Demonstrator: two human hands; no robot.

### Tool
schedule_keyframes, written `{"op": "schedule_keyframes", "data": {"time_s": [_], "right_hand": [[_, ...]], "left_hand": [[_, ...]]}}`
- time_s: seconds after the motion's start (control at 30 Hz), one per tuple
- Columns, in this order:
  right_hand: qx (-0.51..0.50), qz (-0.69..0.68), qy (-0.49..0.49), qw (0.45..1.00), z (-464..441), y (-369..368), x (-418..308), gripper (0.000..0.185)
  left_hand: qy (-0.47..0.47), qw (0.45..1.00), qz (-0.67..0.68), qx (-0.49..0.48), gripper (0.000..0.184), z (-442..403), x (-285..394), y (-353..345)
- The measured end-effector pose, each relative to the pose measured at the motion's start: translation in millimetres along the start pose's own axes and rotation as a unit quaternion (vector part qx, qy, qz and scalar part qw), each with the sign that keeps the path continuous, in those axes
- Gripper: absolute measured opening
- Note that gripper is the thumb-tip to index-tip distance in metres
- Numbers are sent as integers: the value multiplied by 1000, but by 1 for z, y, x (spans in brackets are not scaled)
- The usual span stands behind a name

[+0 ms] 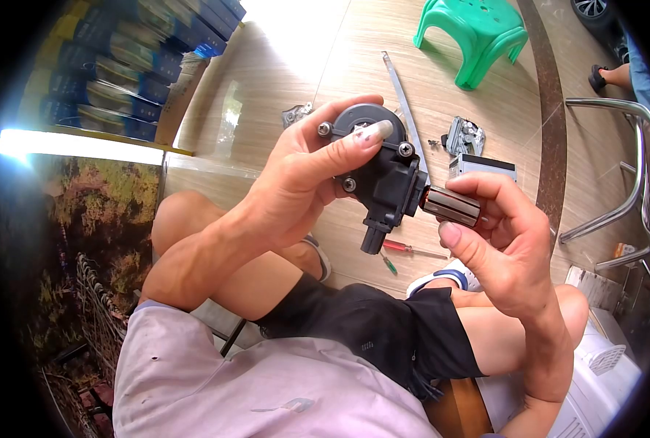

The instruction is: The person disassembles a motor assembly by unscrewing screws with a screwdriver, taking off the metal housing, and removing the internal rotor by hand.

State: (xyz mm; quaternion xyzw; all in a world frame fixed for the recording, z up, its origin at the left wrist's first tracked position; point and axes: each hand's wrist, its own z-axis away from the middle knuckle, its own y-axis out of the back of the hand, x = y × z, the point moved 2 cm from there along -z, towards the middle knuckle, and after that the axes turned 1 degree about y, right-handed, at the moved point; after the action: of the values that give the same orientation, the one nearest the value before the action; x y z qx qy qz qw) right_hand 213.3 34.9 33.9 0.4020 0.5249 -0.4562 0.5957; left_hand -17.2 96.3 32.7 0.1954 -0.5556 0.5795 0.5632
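Observation:
My left hand (303, 168) is closed around a black motor gear housing (383, 182), its thumb across the round cover. Silver screws sit around the housing's edge, and a connector socket points down from it. My right hand (504, 237) pinches a motor armature (453, 206), a cylinder of steel laminations, between thumb and fingers. The armature's left end meets the housing's open side; how far its shaft goes inside is hidden. Both parts are held up above my lap.
On the floor lie a long metal strip (400, 95), a metal mechanism (465, 136), a grey box-shaped part (483, 168), a red screwdriver (405, 247) and a green-handled one (390, 265). A green stool (475, 33) and chrome chair frame (635, 175) stand beyond. Another person's leg (618, 75) shows at right.

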Motion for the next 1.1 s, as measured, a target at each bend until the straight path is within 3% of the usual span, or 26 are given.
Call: {"op": "schedule_keyframes", "data": {"time_s": [0.47,0.73,1.1], "right_hand": [[7,31,6,999,1,-2,-3,33],[-38,130,-3,991,-1,1,-7,58],[-48,132,3,990,-2,1,-7,57]], "left_hand": [[6,1000,11,-5,64,1,1,1],[9,1000,-3,-12,66,3,2,1],[13,1000,-1,-18,66,3,1,3]]}}
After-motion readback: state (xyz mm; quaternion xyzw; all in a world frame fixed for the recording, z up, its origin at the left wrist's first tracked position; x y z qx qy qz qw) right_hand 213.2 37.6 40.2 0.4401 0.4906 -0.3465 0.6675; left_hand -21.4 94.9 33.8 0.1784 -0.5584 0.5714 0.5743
